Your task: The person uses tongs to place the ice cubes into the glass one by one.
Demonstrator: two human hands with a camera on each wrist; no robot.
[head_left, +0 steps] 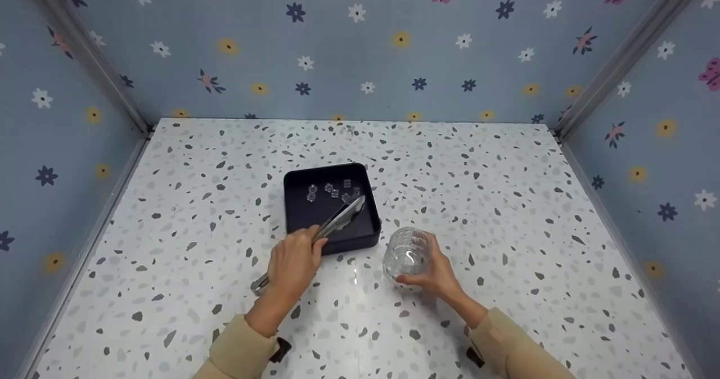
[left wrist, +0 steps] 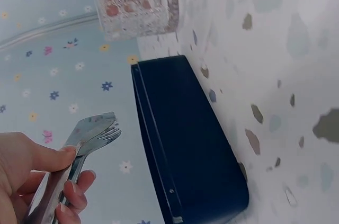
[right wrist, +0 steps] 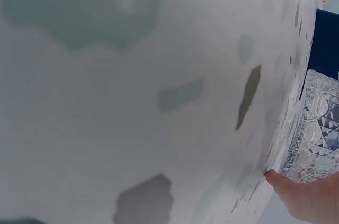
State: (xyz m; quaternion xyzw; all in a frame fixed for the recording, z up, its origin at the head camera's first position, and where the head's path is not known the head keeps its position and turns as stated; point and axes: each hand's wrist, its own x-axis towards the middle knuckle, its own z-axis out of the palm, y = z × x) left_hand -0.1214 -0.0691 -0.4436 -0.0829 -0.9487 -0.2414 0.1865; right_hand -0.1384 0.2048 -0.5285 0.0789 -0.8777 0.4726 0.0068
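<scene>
My left hand (head_left: 293,260) grips metal serving tongs (head_left: 337,220), fingers and thumb wrapped round the arms. In the left wrist view the tongs (left wrist: 90,136) show one flat head and one fork-like head, close together with nothing between them. Those heads reach over a square dark tray (head_left: 323,248), where several small clear cubes (head_left: 334,193) lie toward the far side. To the right of the tray, my right hand (head_left: 436,272) holds a patterned clear glass (head_left: 406,252) round its side. The glass's cut pattern (right wrist: 320,128) shows beside the thumb in the right wrist view.
A white speckled tabletop (head_left: 495,199) lies under everything. Blue panels (head_left: 360,47) with flowers and butterflies close off the back and both sides. Metal corner posts (head_left: 93,58) stand where the panels meet.
</scene>
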